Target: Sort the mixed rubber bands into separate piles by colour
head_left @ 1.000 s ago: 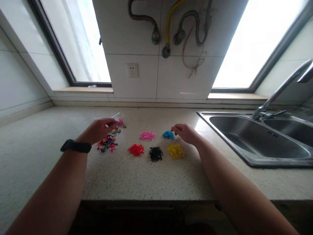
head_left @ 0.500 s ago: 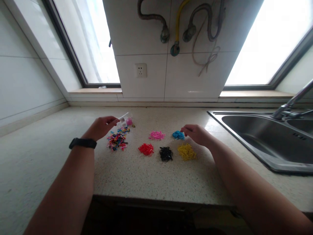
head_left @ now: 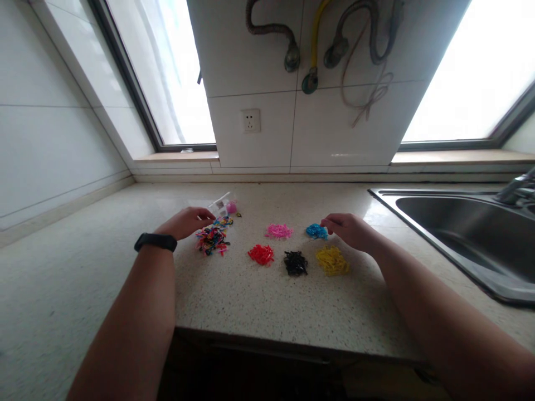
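Note:
Small coloured bands lie sorted on the speckled counter (head_left: 267,301): a pink heap (head_left: 278,231), a blue heap (head_left: 315,231), a red heap (head_left: 261,254), a black heap (head_left: 295,262) and a yellow heap (head_left: 332,260). A mixed multicoloured pile (head_left: 212,238) lies to their left. My left hand (head_left: 186,221), with a black wristband (head_left: 156,241), rests at the mixed pile, fingers curled over its far edge. My right hand (head_left: 349,229) is pinched at the right edge of the blue heap. What either hand holds is too small to see.
A clear plastic bag with a pink item (head_left: 224,205) lies behind the mixed pile. A steel sink (head_left: 463,234) with a tap (head_left: 516,188) is at the right. Windows, a wall socket (head_left: 251,120) and hoses (head_left: 334,50) are behind.
The view has swung left, so everything sits further right in frame. My left hand has lowered closer to the mixed pile. My right hand stays at the blue heap.

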Available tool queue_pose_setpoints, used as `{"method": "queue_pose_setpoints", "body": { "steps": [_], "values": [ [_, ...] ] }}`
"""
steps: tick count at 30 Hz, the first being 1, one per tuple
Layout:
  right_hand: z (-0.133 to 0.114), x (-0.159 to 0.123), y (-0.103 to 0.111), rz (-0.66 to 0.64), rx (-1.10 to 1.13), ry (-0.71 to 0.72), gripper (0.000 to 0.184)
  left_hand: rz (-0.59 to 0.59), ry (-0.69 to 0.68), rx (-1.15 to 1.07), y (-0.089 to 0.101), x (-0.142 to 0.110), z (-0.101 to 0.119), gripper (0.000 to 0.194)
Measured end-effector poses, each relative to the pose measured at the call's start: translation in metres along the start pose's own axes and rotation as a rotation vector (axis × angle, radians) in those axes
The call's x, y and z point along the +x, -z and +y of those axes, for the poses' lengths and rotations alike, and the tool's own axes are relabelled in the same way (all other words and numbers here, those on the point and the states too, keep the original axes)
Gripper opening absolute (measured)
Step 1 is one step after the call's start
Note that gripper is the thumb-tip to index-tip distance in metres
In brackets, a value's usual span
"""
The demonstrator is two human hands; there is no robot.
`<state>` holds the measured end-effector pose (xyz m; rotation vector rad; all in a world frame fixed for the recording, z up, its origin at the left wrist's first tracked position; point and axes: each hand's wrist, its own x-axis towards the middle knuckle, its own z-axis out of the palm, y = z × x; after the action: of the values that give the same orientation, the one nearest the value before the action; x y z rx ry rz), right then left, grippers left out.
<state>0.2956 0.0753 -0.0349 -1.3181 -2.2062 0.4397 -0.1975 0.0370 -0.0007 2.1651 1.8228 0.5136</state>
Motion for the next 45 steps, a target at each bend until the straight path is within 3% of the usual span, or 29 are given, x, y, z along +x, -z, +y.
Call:
{"method": "queue_pose_setpoints", "body": {
  "steps": [7, 14, 18, 25, 31, 45],
  "values": [
    [-0.004, -0.001, 0.001, 0.000, 0.013, 0.005, 0.039, -0.011, -0.008, -0.024, 0.001, 0.000, 0.001, 0.042],
    [-0.007, -0.002, 0.002, -0.013, 0.001, 0.017, 0.040, -0.205, 0.072, -0.108, -0.002, -0.001, 0.002, 0.045],
    [-0.010, -0.003, 0.003, -0.024, -0.014, 0.024, 0.040, -0.229, 0.075, -0.079, -0.004, 0.000, 0.004, 0.039],
    [-0.007, -0.002, 0.001, -0.022, -0.013, 0.015, 0.038, -0.219, 0.040, -0.119, -0.008, 0.003, 0.000, 0.034],
    [-0.007, -0.002, 0.001, -0.010, -0.014, 0.022, 0.037, -0.124, -0.010, -0.086, -0.004, 0.002, 0.004, 0.033],
    [-0.010, -0.002, 0.003, -0.020, -0.058, 0.028, 0.037, -0.016, 0.015, -0.167, -0.004, 0.000, 0.009, 0.034]
  ]
}}
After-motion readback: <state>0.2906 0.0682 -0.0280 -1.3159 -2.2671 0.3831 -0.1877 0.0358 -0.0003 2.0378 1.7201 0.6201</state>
